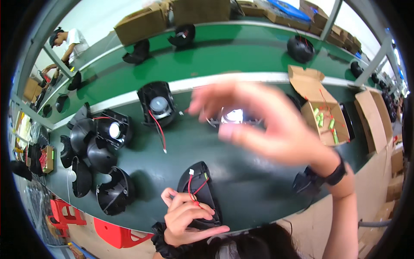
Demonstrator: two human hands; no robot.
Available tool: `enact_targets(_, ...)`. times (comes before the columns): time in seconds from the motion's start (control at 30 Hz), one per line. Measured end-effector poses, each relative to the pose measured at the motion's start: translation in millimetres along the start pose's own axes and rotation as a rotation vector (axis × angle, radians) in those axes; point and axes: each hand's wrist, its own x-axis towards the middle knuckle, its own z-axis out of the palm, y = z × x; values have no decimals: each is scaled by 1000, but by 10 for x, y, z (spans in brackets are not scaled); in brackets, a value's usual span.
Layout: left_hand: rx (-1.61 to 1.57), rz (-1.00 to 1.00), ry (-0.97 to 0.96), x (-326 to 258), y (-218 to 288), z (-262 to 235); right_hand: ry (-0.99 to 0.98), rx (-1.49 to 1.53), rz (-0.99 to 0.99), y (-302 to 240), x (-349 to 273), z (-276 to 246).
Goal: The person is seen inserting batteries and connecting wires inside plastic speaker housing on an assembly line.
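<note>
My left hand (185,216) is closed on a black plastic shell (202,175) at the near edge of the bench. Red wires (190,185) with a white plug lie across that shell, and my fingers press over part of them. Above the middle of the bench, my right hand (258,116) is blurred, its thumb and fingers apart with nothing seen between them. Partly hidden beneath it is a part with a bright, shiny centre (233,115). To its left lies a black housing (148,93) with a round grey speaker-like piece (158,104) and a red lead.
Several black shells (101,154) cluster at the left. An open cardboard box (324,125) at the right holds green cylindrical cells with red wires. Behind, a green conveyor belt (241,47) carries more black shells. A person (71,43) works at the far left; red stools (114,233) stand below.
</note>
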Motion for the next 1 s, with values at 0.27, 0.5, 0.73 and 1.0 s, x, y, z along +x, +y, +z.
enact_targets(0.27, -47, 17, 87, 134, -11, -119, 279, -395, 480, 1166, 1855, -1257)
enact_targets(0.5, -128, 45, 134, 111, -95, -88, -73, -627, 304, 1855, 2688, -515)
enact_targets(0.73, -154, 78, 109, 154, -136, -122, -251, -856, 133, 2255, 3413, 558)
enact_targets(1.0, -189, 71, 107, 95, -133, -140, -185, -1038, 76, 2442, 3305, 374)
